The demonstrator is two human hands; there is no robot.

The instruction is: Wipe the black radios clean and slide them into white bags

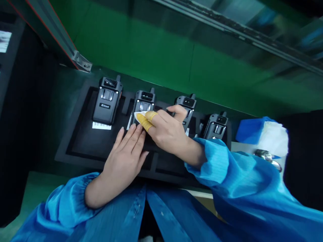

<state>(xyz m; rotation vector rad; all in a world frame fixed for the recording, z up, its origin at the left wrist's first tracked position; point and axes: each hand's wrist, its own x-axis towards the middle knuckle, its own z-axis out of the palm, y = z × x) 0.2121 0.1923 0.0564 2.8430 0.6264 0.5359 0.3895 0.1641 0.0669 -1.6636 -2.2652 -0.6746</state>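
Several black two-way radios lie in a row on a black foam tray (88,148). My right hand (168,129), with yellow finger cots on its fingers, pinches a small white wipe (136,115) against the front of the second radio (146,97) from the left. Stretched out flat, my left hand (126,156) has its fingertips at that radio's lower edge. The leftmost radio (106,101) bears a "Riton" label, with a white barcode sticker (101,125) below it. Partly behind my right hand is a third radio (187,106); a fourth radio (216,126) lies near my right sleeve.
On the right stand a blue box (248,130), a stack of white wipes (274,139) and a shiny metal object (263,154). A metal frame post with a bracket (82,62) rises at the left. Green surface (164,43) extends beyond the tray.
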